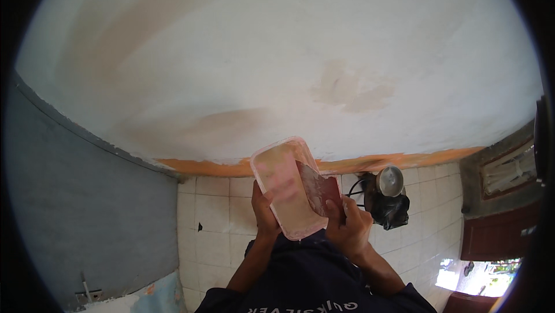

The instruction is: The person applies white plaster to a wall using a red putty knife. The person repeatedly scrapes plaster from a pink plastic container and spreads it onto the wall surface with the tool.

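Note:
My left hand [265, 212] grips the left side of a shallow pink plastic tray [283, 186], its thumb over the rim. Beige paste is smeared over the inside of the tray, with pink showing through in the middle. In my right hand [350, 227] is a dark red flat scraper [319, 191], its face coated with pale paste. The scraper lies over the tray's right side; whether its edge touches the tray is unclear. Ahead stands a white wall [231, 41] with a beige patch of filler [352, 88] right of centre.
An orange strip [231, 167] runs along the wall's foot above white floor tiles [214, 212]. To the right on the floor are a round metal container [390, 181] and a black plastic bag [391, 212]. A grey wall [98, 197] closes the left; dark red woodwork [494, 238] stands right.

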`<state>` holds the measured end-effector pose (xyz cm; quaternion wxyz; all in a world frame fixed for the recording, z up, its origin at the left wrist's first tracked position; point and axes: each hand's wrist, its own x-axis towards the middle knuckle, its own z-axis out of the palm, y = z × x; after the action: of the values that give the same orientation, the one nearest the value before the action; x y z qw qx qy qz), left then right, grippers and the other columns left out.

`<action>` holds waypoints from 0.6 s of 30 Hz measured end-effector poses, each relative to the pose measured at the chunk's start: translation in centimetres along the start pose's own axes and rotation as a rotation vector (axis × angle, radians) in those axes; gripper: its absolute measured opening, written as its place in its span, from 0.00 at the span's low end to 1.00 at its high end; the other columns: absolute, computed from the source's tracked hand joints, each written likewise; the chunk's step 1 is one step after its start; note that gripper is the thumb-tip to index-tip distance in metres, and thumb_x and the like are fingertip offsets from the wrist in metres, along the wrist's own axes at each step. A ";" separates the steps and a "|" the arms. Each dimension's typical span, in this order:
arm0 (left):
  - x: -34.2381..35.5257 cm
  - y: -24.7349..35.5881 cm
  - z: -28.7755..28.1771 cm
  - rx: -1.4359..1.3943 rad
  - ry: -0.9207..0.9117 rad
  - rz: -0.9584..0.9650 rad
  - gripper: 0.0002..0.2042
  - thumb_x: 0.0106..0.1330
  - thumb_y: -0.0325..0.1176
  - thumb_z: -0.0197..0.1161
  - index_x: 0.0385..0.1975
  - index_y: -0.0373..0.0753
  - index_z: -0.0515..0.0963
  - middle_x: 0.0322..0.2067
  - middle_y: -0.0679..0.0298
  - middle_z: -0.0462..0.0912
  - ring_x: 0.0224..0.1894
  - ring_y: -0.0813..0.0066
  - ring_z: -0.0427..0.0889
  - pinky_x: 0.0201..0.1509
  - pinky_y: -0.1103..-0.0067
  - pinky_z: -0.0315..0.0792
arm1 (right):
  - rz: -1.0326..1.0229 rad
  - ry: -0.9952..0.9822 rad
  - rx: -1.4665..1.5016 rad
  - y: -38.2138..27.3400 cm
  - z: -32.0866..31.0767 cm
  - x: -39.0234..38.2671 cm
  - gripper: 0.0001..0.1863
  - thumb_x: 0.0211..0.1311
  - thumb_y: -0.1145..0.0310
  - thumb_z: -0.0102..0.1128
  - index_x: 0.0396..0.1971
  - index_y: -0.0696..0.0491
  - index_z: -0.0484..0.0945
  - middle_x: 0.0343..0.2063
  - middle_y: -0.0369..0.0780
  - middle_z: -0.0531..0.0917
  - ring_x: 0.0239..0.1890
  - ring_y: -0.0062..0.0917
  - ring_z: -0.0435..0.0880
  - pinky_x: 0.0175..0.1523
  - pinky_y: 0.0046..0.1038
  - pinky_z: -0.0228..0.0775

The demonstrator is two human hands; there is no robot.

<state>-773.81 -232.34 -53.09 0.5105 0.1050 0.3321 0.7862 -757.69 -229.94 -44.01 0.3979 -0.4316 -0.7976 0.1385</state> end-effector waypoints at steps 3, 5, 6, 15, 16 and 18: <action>-0.7 0.3 0.4 0.042 -0.003 0.018 0.27 0.56 0.33 0.49 0.58 0.32 0.59 0.52 0.50 0.70 0.51 0.53 0.77 0.49 0.64 0.77 | 0.038 0.016 0.026 -0.7 0.0 -0.7 0.08 0.57 0.75 0.61 0.34 0.62 0.75 0.17 0.48 0.79 0.17 0.38 0.82 0.20 0.31 0.71; -0.9 0.4 0.4 0.010 0.010 0.008 0.27 0.56 0.33 0.49 0.58 0.32 0.59 0.52 0.49 0.71 0.51 0.53 0.77 0.49 0.63 0.77 | 0.089 0.018 0.048 -1.1 -0.2 -1.0 0.08 0.57 0.74 0.61 0.34 0.62 0.76 0.17 0.48 0.80 0.18 0.38 0.82 0.20 0.31 0.71; -1.0 0.4 0.4 -0.006 0.016 0.003 0.27 0.55 0.32 0.49 0.58 0.32 0.59 0.51 0.49 0.71 0.51 0.52 0.77 0.49 0.63 0.77 | 0.106 0.018 0.055 -1.0 -0.1 -1.2 0.08 0.57 0.74 0.61 0.34 0.62 0.76 0.16 0.48 0.79 0.17 0.38 0.82 0.20 0.31 0.71; -1.0 1.1 0.2 0.051 0.025 0.017 0.27 0.55 0.32 0.49 0.58 0.31 0.59 0.51 0.49 0.71 0.50 0.51 0.77 0.48 0.61 0.78 | 0.063 0.065 -0.010 -1.4 0.4 -1.0 0.08 0.56 0.74 0.62 0.32 0.62 0.75 0.13 0.46 0.78 0.14 0.34 0.80 0.18 0.29 0.68; -1.0 1.6 0.6 0.112 0.036 0.022 0.28 0.55 0.32 0.50 0.58 0.31 0.59 0.51 0.49 0.71 0.50 0.51 0.78 0.48 0.61 0.78 | 0.061 0.083 -0.015 -1.6 -0.1 -0.7 0.07 0.56 0.74 0.62 0.31 0.62 0.75 0.12 0.45 0.77 0.13 0.31 0.79 0.18 0.27 0.66; -1.2 2.6 1.6 0.232 0.058 0.030 0.28 0.55 0.33 0.51 0.58 0.31 0.59 0.51 0.48 0.71 0.50 0.51 0.78 0.47 0.61 0.78 | 0.081 0.103 0.003 -1.6 -0.6 -0.2 0.07 0.56 0.75 0.63 0.30 0.62 0.75 0.12 0.44 0.76 0.11 0.28 0.78 0.18 0.25 0.65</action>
<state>-774.35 -233.38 -50.08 0.4734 0.1456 0.4339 0.7526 -758.11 -231.12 -42.80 0.4330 -0.4695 -0.7578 0.1332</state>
